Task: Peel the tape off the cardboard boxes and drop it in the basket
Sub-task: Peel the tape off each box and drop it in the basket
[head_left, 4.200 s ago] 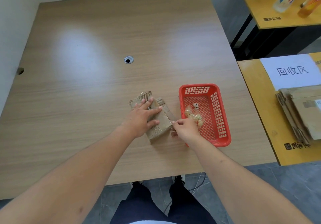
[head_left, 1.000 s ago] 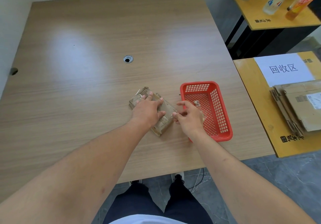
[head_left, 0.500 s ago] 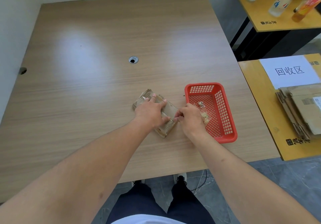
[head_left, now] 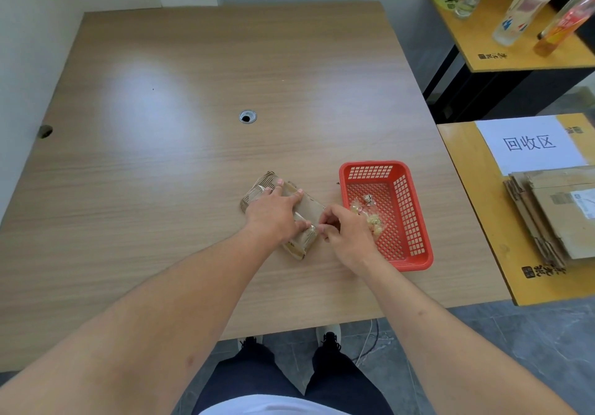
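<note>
Unmoved — left hand (head_left: 273, 213) hides cardboard box (head_left: 307, 210), seemingly taped.

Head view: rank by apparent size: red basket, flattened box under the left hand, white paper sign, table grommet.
1. White sign and red basket: look about alike, not ranked; the sign lies farther off.
2. Flattened box, partly covered by the left hand.
3. Grommet, clearly smallest.

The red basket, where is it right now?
In the head view, the red basket sits on the wooden table near its right edge, just right of the right hand and the cardboard box.
</note>
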{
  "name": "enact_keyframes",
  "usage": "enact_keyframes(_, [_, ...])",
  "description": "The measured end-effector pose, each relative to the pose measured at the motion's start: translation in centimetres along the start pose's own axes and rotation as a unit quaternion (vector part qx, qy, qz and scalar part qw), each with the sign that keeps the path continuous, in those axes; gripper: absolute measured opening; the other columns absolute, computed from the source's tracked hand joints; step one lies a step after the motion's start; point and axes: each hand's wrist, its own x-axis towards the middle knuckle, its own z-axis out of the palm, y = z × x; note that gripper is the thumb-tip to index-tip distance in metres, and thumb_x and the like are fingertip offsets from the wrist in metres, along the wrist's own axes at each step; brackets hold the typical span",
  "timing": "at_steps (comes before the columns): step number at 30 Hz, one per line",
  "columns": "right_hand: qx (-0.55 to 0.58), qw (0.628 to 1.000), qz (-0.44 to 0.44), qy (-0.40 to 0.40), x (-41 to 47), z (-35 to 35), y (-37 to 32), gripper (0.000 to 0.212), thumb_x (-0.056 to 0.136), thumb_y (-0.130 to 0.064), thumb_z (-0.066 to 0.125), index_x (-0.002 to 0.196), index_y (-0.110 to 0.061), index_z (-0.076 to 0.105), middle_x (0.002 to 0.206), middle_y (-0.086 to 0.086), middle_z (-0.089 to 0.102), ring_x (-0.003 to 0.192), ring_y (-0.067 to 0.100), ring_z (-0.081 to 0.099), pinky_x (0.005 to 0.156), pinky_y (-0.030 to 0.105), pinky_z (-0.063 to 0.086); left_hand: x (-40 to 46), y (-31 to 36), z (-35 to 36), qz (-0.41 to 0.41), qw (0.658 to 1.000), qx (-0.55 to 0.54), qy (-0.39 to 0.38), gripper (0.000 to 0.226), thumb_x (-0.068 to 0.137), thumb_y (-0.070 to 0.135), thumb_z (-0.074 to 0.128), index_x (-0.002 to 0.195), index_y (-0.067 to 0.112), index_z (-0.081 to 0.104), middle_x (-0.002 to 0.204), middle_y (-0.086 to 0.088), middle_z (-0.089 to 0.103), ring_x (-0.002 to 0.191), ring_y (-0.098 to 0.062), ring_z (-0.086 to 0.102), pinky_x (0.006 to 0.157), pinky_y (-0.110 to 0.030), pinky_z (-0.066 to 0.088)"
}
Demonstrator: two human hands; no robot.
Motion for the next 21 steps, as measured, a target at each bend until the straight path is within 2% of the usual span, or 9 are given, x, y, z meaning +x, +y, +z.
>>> enact_keyframes(3, [0.062, 0.994, 0.073, 0.045, 0.3, 0.3, 0.0, 0.032, 0.084, -0.017, 0.081, 0.095, -0.037, 0.057, 0.07, -0.004, 0.073, 0.065, 0.011, 0.071, 0.067, 0.031, 0.057, -0.1, -0.1, 0.2, 0.003, 1.0, 0.0, 0.001, 0.084, 0.087, 0.078, 0.052, 0.158, 0.05, 0.018, 0.171, -0.002, 0.006, 0.155, -0.028, 0.015, 0.112, -0.049, 0.038])
enact_keyframes(6, [0.024, 0.995, 0.086, 0.052, 1.1, 0.7, 0.5, 0.011, 0.084, -0.029, 0.082, 0.08, -0.027, 0.072, 0.065, -0.006, 0.072, 0.061, 0.012, 0.069, 0.065, 0.034, 0.056, -0.4, -0.2, 0.2, -0.001, 1.0, -0.004, 0.005, 0.083, 0.087, 0.077, 0.052, 0.158, 0.049, 0.018, 0.171, -0.002, 0.005, 0.155, -0.028, 0.015, 0.112, -0.049, 0.037])
enact_keyframes(8, [-0.015, 0.995, 0.089, 0.042, 1.2, 0.9, 0.7, 0.017, 0.084, -0.037, 0.08, 0.074, -0.025, 0.076, 0.064, -0.008, 0.071, 0.064, 0.012, 0.067, 0.068, 0.036, 0.056, -0.6, -0.1, 0.3, -0.006, 1.0, -0.006, 0.011, 0.083, 0.087, 0.078, 0.052, 0.157, 0.049, 0.02, 0.171, -0.003, 0.008, 0.154, -0.028, 0.018, 0.11, -0.049, 0.038])
enact_keyframes(11, [-0.044, 0.996, 0.07, 0.027, 1.2, 1.0, 0.9, 0.024, 0.075, -0.049, 0.087, 0.074, -0.027, 0.076, 0.065, -0.012, 0.069, 0.065, 0.006, 0.065, 0.064, 0.029, 0.053, -1.1, -0.2, 0.5, -0.024, 0.999, 0.005, 0.026, 0.083, 0.084, 0.082, 0.051, 0.156, 0.048, 0.026, 0.168, -0.006, 0.016, 0.147, -0.03, 0.032, 0.106, -0.047, 0.041])
enact_keyframes(13, [-0.04, 0.997, 0.059, 0.007, 1.3, 1.0, 0.8, 0.022, 0.07, -0.038, 0.092, 0.076, -0.023, 0.076, 0.069, -0.009, 0.071, 0.07, 0.01, 0.067, 0.068, 0.03, 0.055, -1.4, -0.3, 0.5, -0.033, 0.999, 0.014, 0.036, 0.084, 0.082, 0.083, 0.051, 0.154, 0.048, 0.03, 0.159, -0.005, 0.028, 0.138, -0.03, 0.039, 0.102, -0.046, 0.042])
enact_keyframes(17, [-0.087, 0.996, 0.002, 0.008, 1.4, 1.6, 0.6, 0.005, 0.083, -0.021, 0.083, 0.086, -0.023, 0.079, 0.08, -0.012, 0.067, 0.077, 0.014, 0.064, 0.075, 0.027, 0.052, -1.7, -0.7, 0.5, -0.036, 0.999, 0.002, 0.02, 0.086, 0.079, 0.085, 0.052, 0.154, 0.049, 0.028, 0.145, -0.003, 0.036, 0.132, -0.029, 0.04, 0.099, -0.044, 0.045])
enact_keyframes(21, [-0.105, 0.994, -0.016, 0.009, 1.3, 1.8, 0.2, 0.017, 0.089, -0.007, 0.07, 0.097, -0.018, 0.081, 0.099, 0.001, 0.073, 0.092, 0.017, 0.066, 0.087, 0.03, 0.051, -2.0, -1.0, 1.1, -0.043, 0.999, 0.007, 0.024, 0.085, 0.082, 0.081, 0.053, 0.155, 0.049, 0.025, 0.147, -0.004, 0.033, 0.133, -0.03, 0.037, 0.101, -0.045, 0.042])
